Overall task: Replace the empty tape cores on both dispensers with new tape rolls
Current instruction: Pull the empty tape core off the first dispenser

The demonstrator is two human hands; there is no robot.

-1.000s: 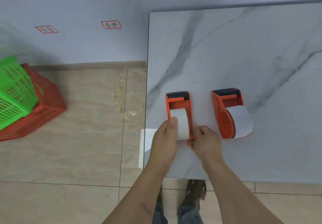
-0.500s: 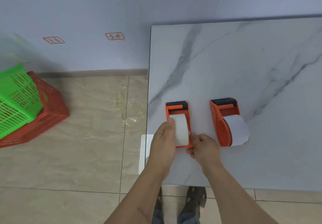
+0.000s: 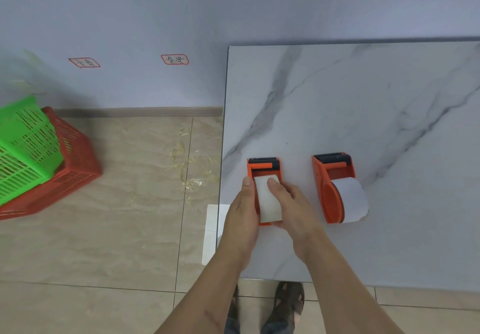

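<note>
Two orange tape dispensers sit near the front left of the marble table point(image 3: 363, 100). The left dispenser point(image 3: 263, 166) carries a whitish tape roll point(image 3: 267, 201). My left hand point(image 3: 242, 211) grips the dispenser's left side, thumb along its edge. My right hand point(image 3: 291, 204) wraps its right side, with the thumb pressing on top of the roll. The right dispenser point(image 3: 328, 196) stands apart to the right with a white roll point(image 3: 352, 200) mounted and nobody touching it.
A green basket point(image 3: 23, 146) nests in a red basket point(image 3: 65, 178) on the tiled floor at the left. Clear tape scraps point(image 3: 189, 167) litter the floor by the table's left edge. A white sheet point(image 3: 210, 232) pokes out below that edge. My feet show under the front edge.
My right hand has moved from the dispenser's rear right corner up onto it, its thumb now on the roll. The left hand keeps its grip. The camera view shifted slightly.
</note>
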